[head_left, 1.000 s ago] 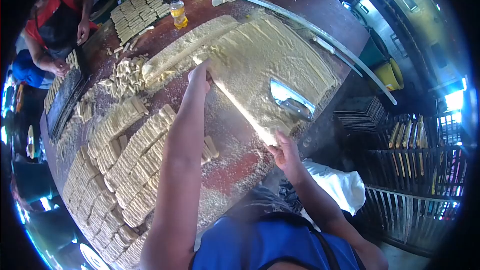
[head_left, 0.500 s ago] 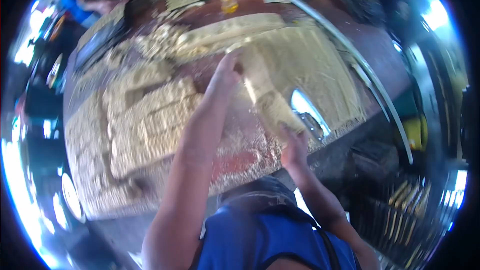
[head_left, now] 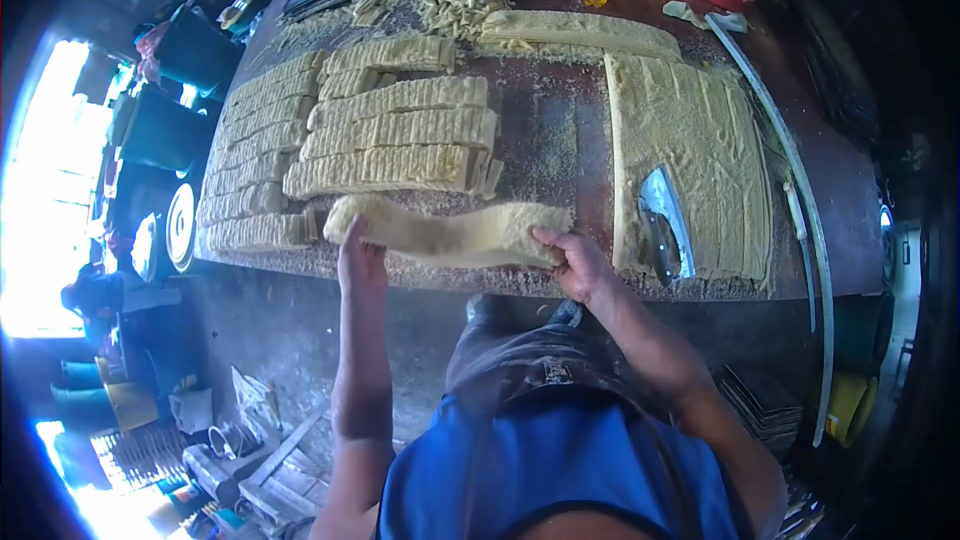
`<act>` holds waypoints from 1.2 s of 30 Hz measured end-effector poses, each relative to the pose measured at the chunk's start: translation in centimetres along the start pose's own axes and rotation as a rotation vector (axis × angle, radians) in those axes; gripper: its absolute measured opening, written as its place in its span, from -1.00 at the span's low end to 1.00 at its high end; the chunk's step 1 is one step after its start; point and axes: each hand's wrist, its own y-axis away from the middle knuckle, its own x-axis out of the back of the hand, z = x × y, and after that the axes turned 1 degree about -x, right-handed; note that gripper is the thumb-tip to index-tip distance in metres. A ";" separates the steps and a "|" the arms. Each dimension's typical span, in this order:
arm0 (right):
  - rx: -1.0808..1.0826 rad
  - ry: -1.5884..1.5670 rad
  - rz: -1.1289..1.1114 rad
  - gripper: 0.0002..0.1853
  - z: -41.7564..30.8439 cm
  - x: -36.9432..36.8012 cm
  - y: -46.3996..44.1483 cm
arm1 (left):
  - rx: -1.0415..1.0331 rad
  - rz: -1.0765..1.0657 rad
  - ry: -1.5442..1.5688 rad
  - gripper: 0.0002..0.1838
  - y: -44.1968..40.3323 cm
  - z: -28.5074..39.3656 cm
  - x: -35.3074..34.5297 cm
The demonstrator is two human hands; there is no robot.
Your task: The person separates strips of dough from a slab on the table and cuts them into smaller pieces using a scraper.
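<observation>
Left hand (head_left: pixel 363 255) clamped on one end of a long, pale-yellow, dough-like strip (head_left: pixel 450 234), right hand (head_left: pixel 580 262) on the other; it sags over the dark-red table's (head_left: pixel 845 202) near edge. Ridged, pale-yellow rows (head_left: pixel 395 130) apparently done; broad, floury yellow sheet (head_left: pixel 685 130) left, steel-bladed knife (head_left: pixel 668 225) atop.

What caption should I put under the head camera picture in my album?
Left hand and right hand hold a sagging dough strip by its ends; a knife lies on the dough sheet.
</observation>
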 end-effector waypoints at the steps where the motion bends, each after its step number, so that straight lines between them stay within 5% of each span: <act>1: -0.058 0.036 0.027 -0.68 0.8 -0.2 -0.1 | -0.003 0.032 -0.011 -0.27 -0.1 -0.3 1.7; 5: -0.055 0.317 0.202 -0.60 3.1 3.5 -1.5 | 0.080 0.053 0.100 -0.34 -2.0 -2.4 7.9; 6: -0.069 0.412 0.165 -0.35 2.5 3.3 -0.8 | 0.168 0.022 0.147 -0.37 -2.8 -2.9 9.4; 7: -0.056 0.410 0.186 -0.35 2.5 3.1 -0.8 | 0.259 -0.014 0.193 -0.41 -3.0 -2.2 9.0; 9: -0.003 0.942 0.506 -0.26 2.5 2.5 -0.8 | 0.305 -0.022 0.251 -0.48 -3.1 -1.9 8.9; 12: 0.097 1.206 0.509 -0.20 1.8 0.8 0.1 | 0.012 -0.134 -0.027 -0.48 -2.7 -1.1 8.3; 16: 0.117 1.417 0.605 -0.23 1.9 1.4 0.8 | -0.034 -0.004 -0.159 -0.42 -4.8 1.1 11.8; 19: 0.172 1.265 0.579 -0.28 2.1 3.2 1.1 | -0.198 0.090 -0.351 -0.38 -3.7 2.5 9.5; 21: 0.115 1.320 0.625 -0.34 1.1 2.1 1.2 | -0.663 0.057 -0.797 -0.26 -2.7 2.9 5.8; 22: 0.160 1.375 0.617 -0.34 0.9 1.9 1.0 | -0.675 -0.207 -1.016 -0.06 -3.7 2.9 4.9; 23: 0.205 1.433 0.604 -0.34 0.9 1.6 0.9 | -0.673 -0.218 -1.013 -0.06 -3.9 2.6 4.0; 25: 0.208 1.390 0.542 -0.24 0.3 0.4 1.4 | -0.495 -1.074 -1.600 0.07 -3.6 2.5 1.5; 27: 0.411 1.651 0.196 -0.16 0.2 1.2 1.3 | -0.624 -1.143 -1.672 0.11 -2.5 -0.3 0.0; 28: 0.349 1.767 0.216 -0.10 0.3 0.8 1.3 | -0.757 -1.210 -1.746 0.14 -1.6 -2.0 -0.8; 33: 0.404 1.878 0.149 -0.02 0.8 2.2 1.0 | -0.678 -1.149 -1.906 0.17 0.7 -5.4 -5.4; 35: 0.686 2.061 -0.037 -0.08 1.2 3.6 0.4 | -0.595 -1.158 -1.927 0.09 1.1 -5.4 -5.8; 36: 0.576 2.027 -0.023 -0.06 1.1 2.9 0.2 | -0.576 -1.139 -1.953 0.09 1.1 -5.5 -5.8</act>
